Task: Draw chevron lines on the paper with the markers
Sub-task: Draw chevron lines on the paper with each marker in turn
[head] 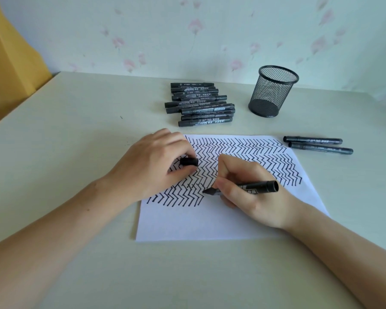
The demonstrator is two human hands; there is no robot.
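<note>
Paper (210, 221) lies flat on the table (76, 130), its upper two-thirds already filled with black chevron lines (243, 148), the near strip still blank. The right hand (250, 192) pinches an uncapped marker (254, 188) low on its barrel, tip at the bottom edge of the pattern — held close to the nib, I judge, for control over short strokes. The left hand (152, 166) rests on the sheet's left part with its fingers curled round the marker's cap (189, 162); this seems to pin the paper against sliding and keep the cap ready. A stack of capped markers (201, 104) sits behind the sheet, beside a mesh pen cup (272, 91), while two more markers (316, 144) lie just off the paper's far right corner — perhaps ones set aside.
</note>
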